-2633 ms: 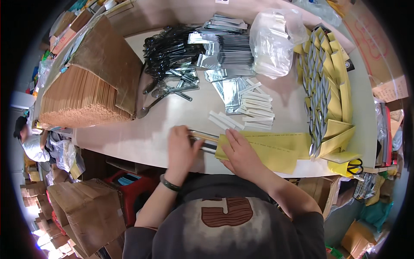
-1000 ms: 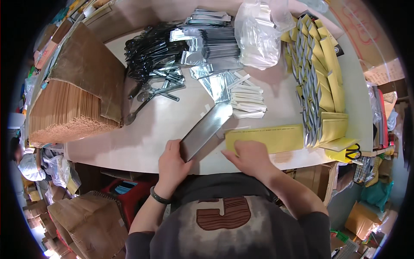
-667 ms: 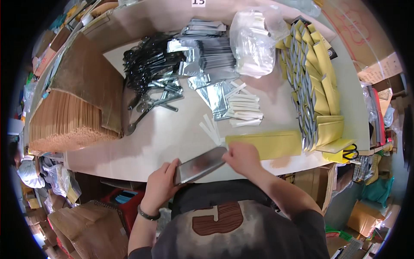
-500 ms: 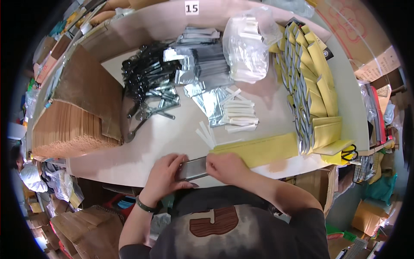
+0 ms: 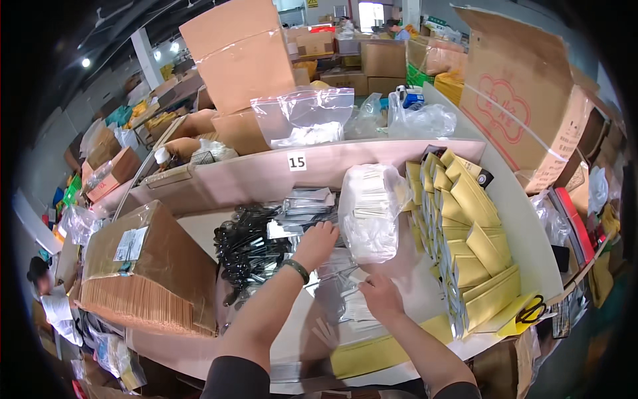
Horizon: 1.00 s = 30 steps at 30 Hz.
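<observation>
My left hand [image 5: 317, 243] reaches over a stack of grey and clear flat plastic packets [image 5: 302, 205], its fingers stretched onto them. To its right, my right hand [image 5: 381, 296] is closed, thumb and fingertips pinching a small white strip [image 5: 359, 275] above a pile of white strips [image 5: 359, 307]. Black-handled utensils, seemingly spoons [image 5: 242, 243], lie heaped left of the packets. A yellow padded envelope [image 5: 372, 356] lies flat near the front edge, beside a flat silvery packet [image 5: 296, 371]. My left fingertips partly hide what they touch.
A carton [image 5: 149, 266] packed with brown sheets stands at left. Behind my right hand sits a clear bag of white strips [image 5: 372, 213]. Yellow envelopes [image 5: 475, 233] stand in rows at right, near black scissors [image 5: 530, 309]. A low partition [image 5: 232, 174] borders the back.
Both hands have left the silvery packet at the front edge and moved forward, the left to the plastic packets, the right to the white strips. The view has tilted up.
</observation>
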### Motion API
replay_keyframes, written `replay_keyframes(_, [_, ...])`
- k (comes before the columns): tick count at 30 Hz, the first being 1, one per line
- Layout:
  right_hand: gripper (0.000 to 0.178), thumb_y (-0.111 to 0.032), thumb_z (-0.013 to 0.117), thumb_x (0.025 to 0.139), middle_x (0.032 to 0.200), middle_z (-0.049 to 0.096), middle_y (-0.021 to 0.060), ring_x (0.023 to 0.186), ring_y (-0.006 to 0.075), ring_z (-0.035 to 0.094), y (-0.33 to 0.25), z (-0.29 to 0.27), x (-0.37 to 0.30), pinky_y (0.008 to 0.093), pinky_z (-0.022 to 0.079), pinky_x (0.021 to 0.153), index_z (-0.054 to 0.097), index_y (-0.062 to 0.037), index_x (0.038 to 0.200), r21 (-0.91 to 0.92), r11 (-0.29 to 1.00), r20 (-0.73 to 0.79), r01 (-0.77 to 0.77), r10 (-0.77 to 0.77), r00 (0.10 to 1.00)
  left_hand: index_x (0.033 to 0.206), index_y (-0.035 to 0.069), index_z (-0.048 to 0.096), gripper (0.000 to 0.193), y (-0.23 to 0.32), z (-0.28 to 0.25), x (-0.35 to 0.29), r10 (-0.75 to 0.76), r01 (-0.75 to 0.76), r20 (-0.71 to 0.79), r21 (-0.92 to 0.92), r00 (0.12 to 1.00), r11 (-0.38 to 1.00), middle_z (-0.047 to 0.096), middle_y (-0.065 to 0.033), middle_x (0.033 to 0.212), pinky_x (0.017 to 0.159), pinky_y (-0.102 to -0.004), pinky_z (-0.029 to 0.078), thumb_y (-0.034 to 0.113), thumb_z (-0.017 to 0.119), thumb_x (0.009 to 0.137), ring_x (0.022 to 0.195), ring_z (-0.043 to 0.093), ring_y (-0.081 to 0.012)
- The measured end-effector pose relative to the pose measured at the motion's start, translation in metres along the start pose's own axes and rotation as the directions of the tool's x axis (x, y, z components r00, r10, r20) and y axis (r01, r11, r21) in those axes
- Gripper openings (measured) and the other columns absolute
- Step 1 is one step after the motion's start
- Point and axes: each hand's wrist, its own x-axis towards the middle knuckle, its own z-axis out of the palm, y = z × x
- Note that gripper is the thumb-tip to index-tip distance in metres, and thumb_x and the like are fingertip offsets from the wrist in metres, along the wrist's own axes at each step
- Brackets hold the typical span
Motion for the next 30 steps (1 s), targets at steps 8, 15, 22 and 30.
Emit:
replay_keyframes(8, [0.012, -0.004, 0.055, 0.085, 0.096, 0.063, 0.0157, 0.093, 0.0352, 0.06, 0.018, -0.002, 0.022, 0.0461, 0.048, 0.085, 0.063, -0.0037, 0.095, -0.234, 0.907, -0.245, 0.351, -0.405, 0.881, 0.103, 0.001, 0.052, 0.026, -0.024, -0.083, -0.007, -0.067, 0.076, 0.044, -0.261, 0.997, 0.962, 0.063, -0.0223, 0.098, 0.078, -0.0522, 0.05, -0.002, 0.061, 0.079, 0.092, 0.062, -0.0444])
replay_keyframes(15, [0.015, -0.004, 0.062, 0.087, 0.094, 0.065, 0.0161, 0.091, 0.0349, 0.061, -0.007, -0.017, -0.023, 0.0419, 0.049, 0.079, 0.067, -0.0034, 0.101, -0.051, 0.964, -0.249, 0.26, -0.265, 0.932, 0.12, 0.0, 0.055, 0.041, -0.005, -0.078, -0.106, -0.03, 0.259, 0.451, -0.456, 0.892, 0.852, 0.067, -0.0239, 0.094, 0.078, -0.05, 0.052, 0.004, 0.064, 0.081, 0.092, 0.064, -0.0426])
replay_keyframes(22, [0.008, -0.006, 0.068, 0.086, 0.091, 0.067, 0.0128, 0.088, 0.0329, 0.063, -0.049, -0.01, -0.062, 0.0407, 0.051, 0.077, 0.069, -0.0045, 0.094, 0.052, 0.933, -0.166, 0.355, -0.343, 0.925, 0.123, 0.008, 0.061, 0.054, 0.017, -0.038, -0.145, -0.151, 0.135, -0.047, -0.251, 0.987, 0.958, 0.062, -0.0129, 0.122, 0.097, -0.0441, 0.045, 0.013, 0.077, 0.072, 0.115, 0.057, -0.0346])
replay_keyframes(30, [0.012, -0.009, 0.064, 0.086, 0.106, 0.069, 0.0181, 0.098, 0.0388, 0.063, -0.078, 0.004, 0.006, 0.0445, 0.05, 0.086, 0.069, -0.002, 0.095, 0.068, 0.85, -0.076, 0.522, -0.518, 0.852, 0.125, 0.008, 0.061, 0.044, 0.002, -0.033, -0.282, -0.626, 0.588, -0.214, -0.219, 0.75, 0.779, 0.061, -0.0151, 0.12, 0.084, -0.044, 0.052, 0.009, 0.07, 0.082, 0.103, 0.061, -0.0347])
